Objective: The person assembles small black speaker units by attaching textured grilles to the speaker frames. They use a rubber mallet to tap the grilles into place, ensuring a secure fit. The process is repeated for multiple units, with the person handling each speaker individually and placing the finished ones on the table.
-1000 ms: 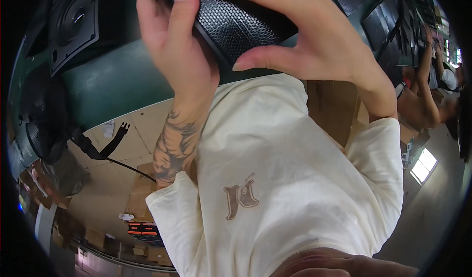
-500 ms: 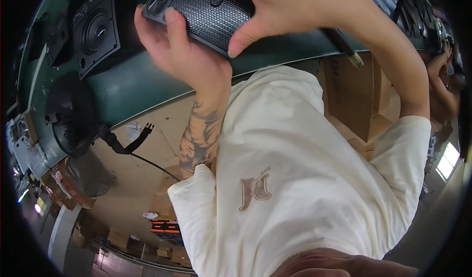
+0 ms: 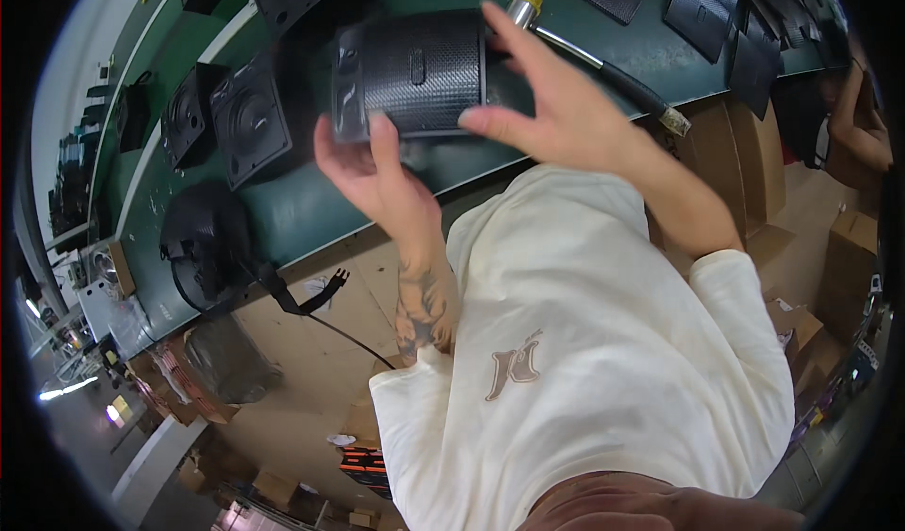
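Observation:
A black box speaker (image 3: 415,77) with a perforated grille over its front lies tilted between my hands above the green bench. My left hand (image 3: 382,178) grips its lower left corner, thumb on the front edge and fingers underneath. My right hand (image 3: 556,107) spans the right end of it, thumb at the lower corner and index finger at the upper one; the other fingers are partly hidden. The speaker's left end shows a bare, smooth panel, slightly blurred. Just beyond my right hand lies a mallet (image 3: 603,67) with a yellow-faced metal head and a black handle grip.
Several speakers without grilles, such as this one (image 3: 250,121), stand on the bench (image 3: 302,215) to the left. Loose black grilles (image 3: 702,8) lie at the far right. A round black fan-like thing (image 3: 203,248) sits at the left edge. Cardboard boxes (image 3: 735,168) stand below; another person's arm (image 3: 858,116) shows at right.
The speaker has been turned to lie more level and has come lower in view. My right hand has shifted to its right end. The mallet's head has come into sight.

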`<state>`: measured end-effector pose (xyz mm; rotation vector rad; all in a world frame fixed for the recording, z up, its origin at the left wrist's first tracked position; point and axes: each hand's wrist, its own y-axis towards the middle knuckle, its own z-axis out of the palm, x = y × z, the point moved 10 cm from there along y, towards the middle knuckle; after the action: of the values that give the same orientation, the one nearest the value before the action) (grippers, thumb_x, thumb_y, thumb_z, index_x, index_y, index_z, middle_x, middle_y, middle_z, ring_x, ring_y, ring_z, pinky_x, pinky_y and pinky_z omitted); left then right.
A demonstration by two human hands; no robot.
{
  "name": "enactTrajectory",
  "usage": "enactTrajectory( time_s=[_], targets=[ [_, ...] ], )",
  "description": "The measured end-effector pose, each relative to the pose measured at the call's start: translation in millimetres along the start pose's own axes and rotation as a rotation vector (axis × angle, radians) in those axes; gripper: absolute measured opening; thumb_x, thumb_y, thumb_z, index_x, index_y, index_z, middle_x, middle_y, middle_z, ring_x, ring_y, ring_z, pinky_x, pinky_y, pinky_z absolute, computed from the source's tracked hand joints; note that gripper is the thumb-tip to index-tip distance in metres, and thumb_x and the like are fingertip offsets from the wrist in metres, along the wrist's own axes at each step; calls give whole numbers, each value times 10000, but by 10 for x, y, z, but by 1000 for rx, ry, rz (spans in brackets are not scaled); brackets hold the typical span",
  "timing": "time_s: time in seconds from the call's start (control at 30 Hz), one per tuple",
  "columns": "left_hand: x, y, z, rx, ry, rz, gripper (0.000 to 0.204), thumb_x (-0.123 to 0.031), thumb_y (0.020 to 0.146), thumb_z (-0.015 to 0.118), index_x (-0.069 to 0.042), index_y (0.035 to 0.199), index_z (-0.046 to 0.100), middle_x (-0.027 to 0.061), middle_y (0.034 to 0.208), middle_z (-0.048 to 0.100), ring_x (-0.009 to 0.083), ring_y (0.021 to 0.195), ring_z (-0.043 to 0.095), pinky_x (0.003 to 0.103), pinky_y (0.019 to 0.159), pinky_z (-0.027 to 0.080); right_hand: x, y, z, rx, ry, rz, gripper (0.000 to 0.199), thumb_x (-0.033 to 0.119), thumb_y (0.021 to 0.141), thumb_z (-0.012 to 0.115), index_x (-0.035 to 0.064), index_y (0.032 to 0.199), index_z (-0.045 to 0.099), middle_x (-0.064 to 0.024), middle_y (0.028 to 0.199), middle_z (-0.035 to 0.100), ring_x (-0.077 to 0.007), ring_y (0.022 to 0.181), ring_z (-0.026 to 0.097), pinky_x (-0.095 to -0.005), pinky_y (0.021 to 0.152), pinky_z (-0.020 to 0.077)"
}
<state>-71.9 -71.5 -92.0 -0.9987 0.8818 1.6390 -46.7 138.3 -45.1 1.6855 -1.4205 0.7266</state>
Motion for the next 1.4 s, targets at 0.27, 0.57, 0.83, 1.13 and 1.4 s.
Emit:
enactTrajectory(
  time_s=[0.27,0.57,0.83,1.13,1.4],
  targets=[
    [-210,-56,-89,140,283,2,1137,153,793,743,-125,1663,65,186,1585,312,251,1367,451,390,1133,405,22,72,31,-54,446,-162,971,-17,852,734,74,1641,176,-197,1671,263,-357,1548,279,-407,1248,277],
    [-61,-73,8,283,90,60,1233,-92,793,829,-95,1658,-50,168,1668,128,314,1507,267,474,1208,305,18,-89,29,-110,465,-256,988,99,847,797,20,1620,187,-208,1561,344,-352,1459,364,-456,1200,325],
    [-231,136,216,174,270,84,1149,-324,812,862,-30,1650,133,170,1658,265,294,1439,400,421,1164,367,-149,138,206,-172,597,14,789,171,944,727,-11,1584,303,-186,1480,419,-271,1397,421,-364,1182,311],
    [-262,110,236,167,320,199,1124,-318,821,869,17,1631,165,206,1626,316,302,1400,463,408,1128,427,-212,86,233,-111,647,32,696,166,952,720,-5,1535,380,-165,1359,523,-252,1278,518,-341,1105,383],
    [-214,119,223,251,304,207,1110,-385,840,836,24,1617,156,191,1631,300,301,1458,389,438,1187,352,-213,82,253,-115,608,34,674,166,942,731,-7,1512,413,-170,1338,539,-265,1246,538,-353,1076,407]
  ],
)
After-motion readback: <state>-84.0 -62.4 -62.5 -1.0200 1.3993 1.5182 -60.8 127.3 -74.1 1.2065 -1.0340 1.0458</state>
